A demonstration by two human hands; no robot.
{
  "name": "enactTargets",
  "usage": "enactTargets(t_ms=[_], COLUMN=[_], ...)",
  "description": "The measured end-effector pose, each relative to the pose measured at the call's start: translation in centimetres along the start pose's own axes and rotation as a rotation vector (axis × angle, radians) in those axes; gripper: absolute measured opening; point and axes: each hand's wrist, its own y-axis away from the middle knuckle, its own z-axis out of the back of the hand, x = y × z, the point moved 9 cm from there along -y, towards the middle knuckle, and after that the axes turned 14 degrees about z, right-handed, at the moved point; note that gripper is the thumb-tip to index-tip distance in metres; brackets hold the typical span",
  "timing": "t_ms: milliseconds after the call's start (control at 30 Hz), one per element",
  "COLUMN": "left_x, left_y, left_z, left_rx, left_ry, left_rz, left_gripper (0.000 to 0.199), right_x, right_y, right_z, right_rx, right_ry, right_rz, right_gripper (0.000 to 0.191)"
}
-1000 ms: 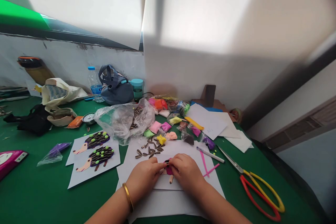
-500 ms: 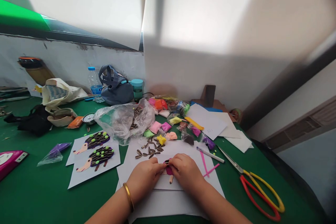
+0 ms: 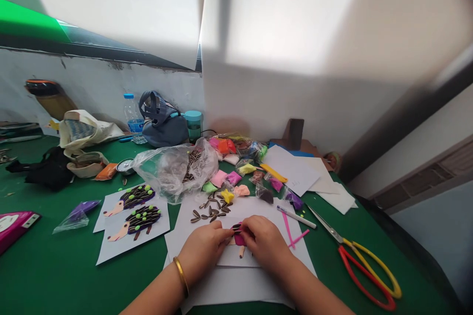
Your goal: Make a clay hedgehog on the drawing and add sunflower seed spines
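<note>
A magenta clay hedgehog (image 3: 239,239) with a pale face and leg lies on white paper (image 3: 236,260), partly covered by my hands. Dark striped sunflower seeds (image 3: 236,228) stick into its upper part. My left hand (image 3: 205,246), wearing a gold bangle, has its thumb and forefinger closed at the hedgehog's left edge. From the other side, my right hand (image 3: 266,241) pinches above the clay; whatever is between its fingertips is hidden. Loose sunflower seeds (image 3: 212,212) lie just beyond my hands, near a yellow clay piece (image 3: 226,196).
Two finished-looking hedgehog pictures (image 3: 138,221) lie at left. Behind are a plastic bag of seeds (image 3: 173,167) and several clay packets (image 3: 254,177). A white pen (image 3: 296,217), pink strips (image 3: 287,229) and large scissors (image 3: 343,241) lie at right.
My right fingers have shifted slightly right and up from the hedgehog, exposing more magenta clay and the seeds. My left hand has barely moved.
</note>
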Motion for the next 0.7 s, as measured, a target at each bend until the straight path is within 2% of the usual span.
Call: enactTargets(t_ms=[267, 400, 467, 533, 600, 700], left_x=[-0.1, 0.5, 1.2, 2.0, 2.5, 1.9], left_y=[0.1, 0.0, -0.3, -0.6, -0.7, -0.4], left_z=[0.0, 0.1, 0.6, 1.1, 0.7, -0.8], left_rx=[-0.007, -0.010, -0.045, -0.053, 0.038, 0.263], left_ry=[0.006, 0.113, 0.264, 0.510, 0.838, 1.313], left_rz=[0.005, 0.008, 0.027, 0.075, 0.149, 0.231], left_gripper=[0.026, 0.030, 0.033, 0.030, 0.034, 0.059], right_x=[0.0, -0.1, -0.1, 0.1, 0.7, 2.2], right_y=[0.0, 0.0, 0.0, 0.0, -0.2, -0.6], right_z=[-0.4, -0.2, 0.4, 1.1, 1.9, 2.8], right_rx=[0.004, -0.017, -0.047, -0.090, -0.129, -0.159], right_ry=[-0.017, -0.039, -0.056, -0.077, -0.116, -0.195], right_rz=[0.020, 0.016, 0.015, 0.020, 0.039, 0.073], right_gripper=[0.015, 0.014, 0.012, 0.009, 0.008, 0.012])
